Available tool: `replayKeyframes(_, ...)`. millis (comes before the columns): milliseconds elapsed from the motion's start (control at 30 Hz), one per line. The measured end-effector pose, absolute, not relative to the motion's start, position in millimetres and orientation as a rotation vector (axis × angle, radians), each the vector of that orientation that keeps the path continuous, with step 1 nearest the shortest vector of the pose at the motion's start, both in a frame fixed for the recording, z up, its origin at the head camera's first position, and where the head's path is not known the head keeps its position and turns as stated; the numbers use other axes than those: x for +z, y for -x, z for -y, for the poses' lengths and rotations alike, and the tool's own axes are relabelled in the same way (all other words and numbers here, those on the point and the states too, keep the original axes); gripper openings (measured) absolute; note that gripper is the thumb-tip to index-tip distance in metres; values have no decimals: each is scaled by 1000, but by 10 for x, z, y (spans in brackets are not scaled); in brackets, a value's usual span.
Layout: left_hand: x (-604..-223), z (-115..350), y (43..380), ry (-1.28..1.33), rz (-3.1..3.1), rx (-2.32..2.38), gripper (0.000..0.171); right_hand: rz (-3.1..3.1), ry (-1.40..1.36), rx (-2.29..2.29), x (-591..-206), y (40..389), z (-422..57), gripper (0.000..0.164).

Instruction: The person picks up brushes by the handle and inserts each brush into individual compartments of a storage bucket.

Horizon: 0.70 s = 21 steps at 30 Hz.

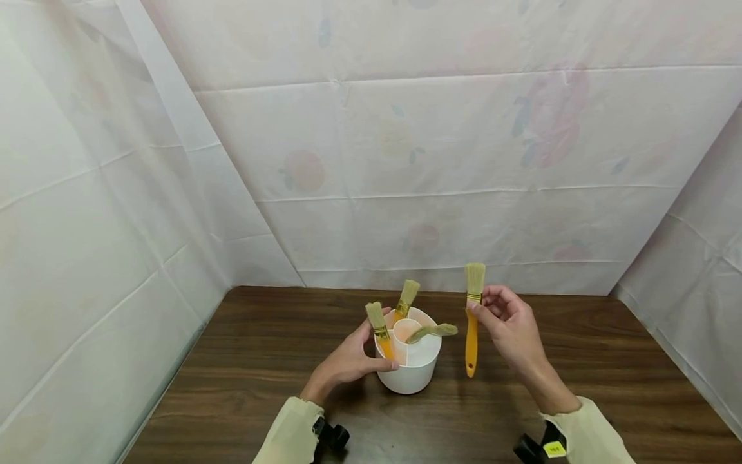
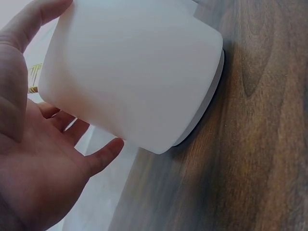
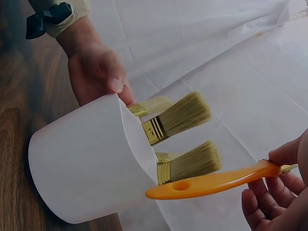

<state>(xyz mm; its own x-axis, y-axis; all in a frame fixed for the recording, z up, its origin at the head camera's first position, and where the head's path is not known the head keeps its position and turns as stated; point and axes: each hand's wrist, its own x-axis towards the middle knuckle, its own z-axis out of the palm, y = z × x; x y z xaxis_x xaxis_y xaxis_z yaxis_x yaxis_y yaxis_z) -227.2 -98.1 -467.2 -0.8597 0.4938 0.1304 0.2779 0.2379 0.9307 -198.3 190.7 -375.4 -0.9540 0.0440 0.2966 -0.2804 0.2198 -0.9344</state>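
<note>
A white divided organizer pot (image 1: pixel 408 377) with a round centre compartment stands on the table. Three paintbrushes are in it, bristles up: one at the left (image 1: pixel 377 319), one at the back (image 1: pixel 408 295), and one leaning right (image 1: pixel 435 331) over the rim. My left hand (image 1: pixel 350 356) holds the pot from its left side, thumb at the near rim and fingers around the far side. To the right of the pot, my right hand (image 1: pixel 513 325) pinches a fourth paintbrush (image 3: pixel 211 185) by its metal collar. That brush stays upright, bristles up, its orange handle hanging down.
The dark wooden table (image 1: pixel 243 386) extends to both sides of the pot. Pale fabric sheets with faint fruit prints (image 1: pixel 435 142) hang behind the table and along its sides. Each wrist wears a black strap mount (image 1: pixel 332 435).
</note>
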Motion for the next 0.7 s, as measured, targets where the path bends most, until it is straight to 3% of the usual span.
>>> replayKeyframes(700,-4677,934,2279,-692,-2325,1674,103,2127,-349,1852,-3649,1879,-1824,24)
